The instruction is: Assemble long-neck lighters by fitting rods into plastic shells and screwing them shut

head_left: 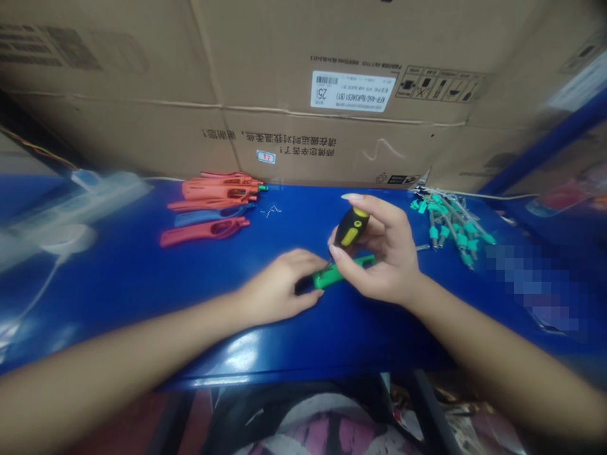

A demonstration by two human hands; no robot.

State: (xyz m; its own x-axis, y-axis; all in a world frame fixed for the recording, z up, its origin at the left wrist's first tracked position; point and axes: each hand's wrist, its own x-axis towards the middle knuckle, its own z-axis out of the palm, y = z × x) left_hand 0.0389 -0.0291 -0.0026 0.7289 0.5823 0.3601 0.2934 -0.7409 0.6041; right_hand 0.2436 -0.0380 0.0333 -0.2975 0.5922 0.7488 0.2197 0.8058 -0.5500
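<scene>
My right hand (386,253) is closed round the black and yellow handle of a screwdriver (352,229), held steeply with its shaft pointing down. The screwdriver's lower end meets a long green plastic piece (332,274) lying on the blue table; its exact contact spot is too small to make out. My left hand (289,284) grips the near left end of that green piece between thumb and fingers. Part of the green piece is hidden behind my right hand. A thin metal rod (423,248) shows just right of my right hand.
Orange, red and blue plastic handles (208,229) are stacked at the back left, beside small thin metal bits (271,211). Metal rods with teal parts (453,227) lie in a pile at right. A large cardboard box (265,76) walls off the back. A power strip (109,196) lies left.
</scene>
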